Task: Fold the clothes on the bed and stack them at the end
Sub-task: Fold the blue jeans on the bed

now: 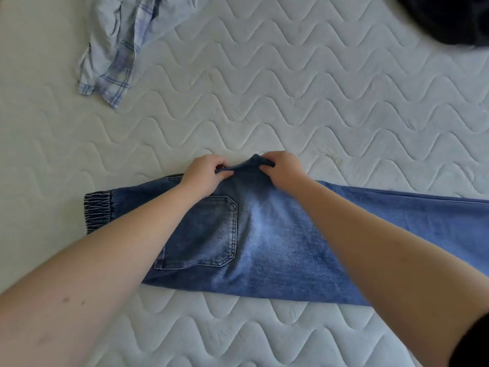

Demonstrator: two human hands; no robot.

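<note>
A pair of blue jeans (264,239) lies across the white quilted mattress (291,102), folded lengthwise with a back pocket facing up. Its elastic waistband is at the left and the legs run off the right edge. My left hand (205,176) and my right hand (284,168) both pinch the pointed crotch part of the denim at the jeans' far edge, a short gap between them. The fabric bunches up slightly between my fingers.
A crumpled light blue plaid shirt (119,46) lies at the far left of the mattress. A dark garment (449,19) sits at the far right corner. Bare mattress stretches between them and also in front of the jeans.
</note>
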